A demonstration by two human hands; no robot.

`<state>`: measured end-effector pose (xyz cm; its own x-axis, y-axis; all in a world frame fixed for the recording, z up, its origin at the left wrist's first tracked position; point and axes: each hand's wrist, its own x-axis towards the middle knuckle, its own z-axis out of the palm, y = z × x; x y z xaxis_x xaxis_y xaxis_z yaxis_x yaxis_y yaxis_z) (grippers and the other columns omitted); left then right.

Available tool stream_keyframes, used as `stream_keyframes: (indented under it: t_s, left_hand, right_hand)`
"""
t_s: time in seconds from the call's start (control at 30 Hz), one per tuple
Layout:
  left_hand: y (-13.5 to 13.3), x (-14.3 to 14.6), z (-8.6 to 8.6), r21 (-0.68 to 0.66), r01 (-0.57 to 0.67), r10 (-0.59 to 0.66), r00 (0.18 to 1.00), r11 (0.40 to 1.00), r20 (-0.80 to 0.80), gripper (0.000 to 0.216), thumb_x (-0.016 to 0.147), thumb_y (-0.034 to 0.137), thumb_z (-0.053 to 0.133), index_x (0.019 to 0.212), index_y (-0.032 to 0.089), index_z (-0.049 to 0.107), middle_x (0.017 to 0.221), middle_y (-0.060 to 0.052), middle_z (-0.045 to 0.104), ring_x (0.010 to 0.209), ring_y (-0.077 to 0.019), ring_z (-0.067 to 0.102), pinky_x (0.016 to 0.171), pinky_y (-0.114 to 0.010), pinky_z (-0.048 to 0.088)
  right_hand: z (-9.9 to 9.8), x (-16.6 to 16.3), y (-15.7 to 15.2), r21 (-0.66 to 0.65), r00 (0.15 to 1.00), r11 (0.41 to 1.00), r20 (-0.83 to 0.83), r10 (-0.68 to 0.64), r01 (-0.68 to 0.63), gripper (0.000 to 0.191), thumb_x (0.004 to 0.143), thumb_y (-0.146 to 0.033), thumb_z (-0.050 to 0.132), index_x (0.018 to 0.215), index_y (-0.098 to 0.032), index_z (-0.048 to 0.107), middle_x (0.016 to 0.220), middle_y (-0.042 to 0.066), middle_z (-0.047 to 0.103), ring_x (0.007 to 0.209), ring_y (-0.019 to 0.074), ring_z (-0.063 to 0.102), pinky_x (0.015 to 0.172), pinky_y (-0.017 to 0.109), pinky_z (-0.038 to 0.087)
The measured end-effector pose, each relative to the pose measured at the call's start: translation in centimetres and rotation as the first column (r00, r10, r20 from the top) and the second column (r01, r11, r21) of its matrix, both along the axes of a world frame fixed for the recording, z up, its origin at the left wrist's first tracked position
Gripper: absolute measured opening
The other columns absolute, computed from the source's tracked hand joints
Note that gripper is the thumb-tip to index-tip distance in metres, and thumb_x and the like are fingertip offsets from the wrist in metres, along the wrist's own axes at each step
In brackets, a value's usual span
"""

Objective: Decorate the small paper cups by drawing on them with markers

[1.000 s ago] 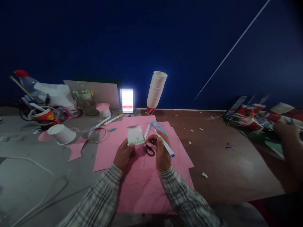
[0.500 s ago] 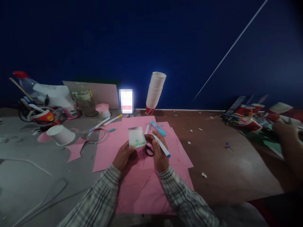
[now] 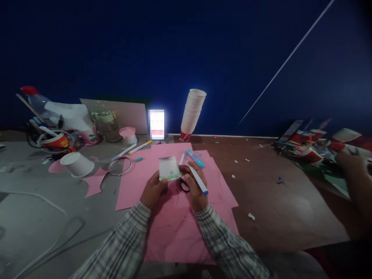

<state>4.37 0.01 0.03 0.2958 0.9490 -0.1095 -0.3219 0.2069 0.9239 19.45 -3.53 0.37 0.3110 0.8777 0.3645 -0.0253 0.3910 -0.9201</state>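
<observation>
Left hand (image 3: 154,189): grip pinched on lower edge of a small white paper piece, green grass-like drawing along its bottom (image 3: 169,168); piece raised above overlapping pink paper sheets (image 3: 135,184) on the surface (image 3: 270,221). Right hand (image 3: 198,190): grip clamped around a slim white marker, blue at near end (image 3: 198,178). Marker's far tip near the piece; contact unclear. Black-handled scissors (image 3: 185,191) between hands, blades hidden. Light-blue tube (image 3: 195,158) beyond right hand.

Along the back edge of the table (image 3: 267,209) are ranged a jar (image 3: 108,128), a bright panel (image 3: 157,123) and stacked paper cups (image 3: 193,112).
</observation>
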Motion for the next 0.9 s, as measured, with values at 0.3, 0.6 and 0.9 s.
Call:
stream_keyframes:
  t_s: [0.3,0.6,0.9]
  left_hand:
    - [-0.2,0.0,0.5,0.189,-0.206,0.25,0.935,0.96,-0.253,0.049,0.065,0.04,0.079,0.105,0.017,0.063,0.087,-0.002,0.072,0.079,-0.0205,0.067,0.074,-0.032,0.054]
    - [-0.3,-0.1,-1.3,0.386,-0.207,0.355,0.861,0.899,-0.365,0.065,0.064,0.038,0.082,0.123,0.02,0.059,0.121,-0.011,0.07,0.113,-0.032,0.066,0.1,-0.049,0.051]
    - [-0.5,-0.1,-1.5,0.5,-0.172,0.405,0.82,0.849,-0.404,0.063,0.067,0.042,0.084,0.12,0.02,0.058,0.115,-0.01,0.067,0.108,-0.0308,0.066,0.096,-0.047,0.053]
  right_hand:
    - [0.0,-0.1,0.0,-0.076,0.993,0.997,-0.114,0.015,-0.023,0.035,0.092,-0.034,0.069,0.125,-0.025,0.061,0.115,0.009,0.077,0.106,0.0244,0.075,0.092,0.045,0.062]
    - [-0.3,0.0,0.3,-0.074,0.992,0.997,-0.125,-0.03,0.021,0.037,0.09,-0.033,0.07,0.125,-0.024,0.062,0.111,0.01,0.077,0.104,0.0257,0.075,0.093,0.048,0.062]
    - [-0.5,0.1,0.4,-0.091,0.997,0.995,-0.064,-0.041,0.035,0.038,0.09,-0.033,0.068,0.126,-0.022,0.062,0.116,0.011,0.074,0.103,0.0243,0.074,0.092,0.044,0.062]
